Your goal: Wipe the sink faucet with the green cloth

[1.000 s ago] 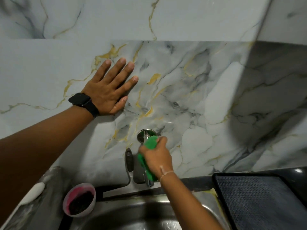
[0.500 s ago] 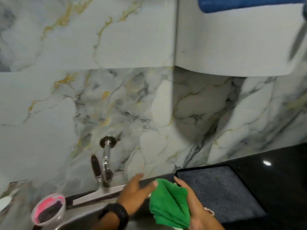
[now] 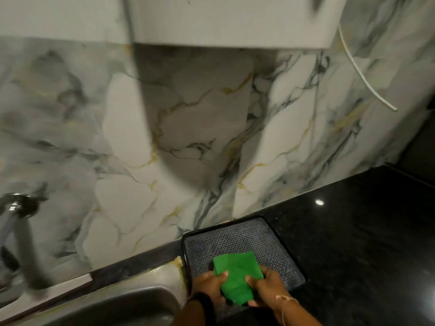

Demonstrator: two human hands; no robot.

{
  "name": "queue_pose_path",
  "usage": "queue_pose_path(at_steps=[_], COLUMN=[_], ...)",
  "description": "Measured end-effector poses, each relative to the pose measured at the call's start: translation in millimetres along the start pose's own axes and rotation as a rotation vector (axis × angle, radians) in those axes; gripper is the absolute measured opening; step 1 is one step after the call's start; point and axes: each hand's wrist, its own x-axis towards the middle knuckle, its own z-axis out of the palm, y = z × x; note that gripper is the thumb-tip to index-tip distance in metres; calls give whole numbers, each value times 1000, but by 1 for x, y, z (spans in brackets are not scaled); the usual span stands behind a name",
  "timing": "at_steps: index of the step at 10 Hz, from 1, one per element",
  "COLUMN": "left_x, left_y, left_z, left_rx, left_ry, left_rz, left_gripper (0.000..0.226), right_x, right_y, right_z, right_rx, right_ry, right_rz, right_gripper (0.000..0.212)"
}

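The folded green cloth (image 3: 236, 276) lies over the dark textured mat (image 3: 237, 236) on the black counter, low in the middle of the view. My left hand (image 3: 209, 287) pinches its left edge and my right hand (image 3: 267, 289) grips its right edge, both holding it down. The chrome faucet (image 3: 20, 231) juts from the marble wall at the far left, blurred, well away from both hands and the cloth.
The steel sink (image 3: 122, 307) sits at the bottom left beside the mat. Black countertop (image 3: 353, 243) stretches to the right. A white box (image 3: 230, 22) hangs on the marble wall above, with a white cable (image 3: 360, 69) at the upper right.
My right hand took the cloth off the faucet and carried it right onto the mat. My left hand left the wall and joined it on the cloth. The view swung right.
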Motion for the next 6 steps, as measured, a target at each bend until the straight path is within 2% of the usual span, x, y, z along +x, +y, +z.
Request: queue_pose_path(at_steps=[1, 2, 3, 4, 5, 6], left_x=[45, 85, 95, 89, 67, 29], left_y=[3, 2, 0, -5, 6, 23], left_z=[23, 29, 24, 15, -8, -59], left_rx=[56, 183, 475, 751, 936, 1166], left_ry=[56, 92, 86, 59, 93, 270], left_rz=[-7, 44, 151, 278, 359, 704], left_gripper=[19, 33, 41, 42, 48, 52], right_x=[47, 77, 89, 88, 74, 38], right_y=[-4, -1, 5, 10, -1, -20], right_z=[-1, 1, 3, 3, 4, 18], right_rx=[-159, -299, -421, -500, -450, -500], right_ry=[190, 262, 312, 330, 427, 503], right_rz=[-99, -133, -152, -162, -189, -362], right_gripper=[24, 32, 33, 46, 62, 64])
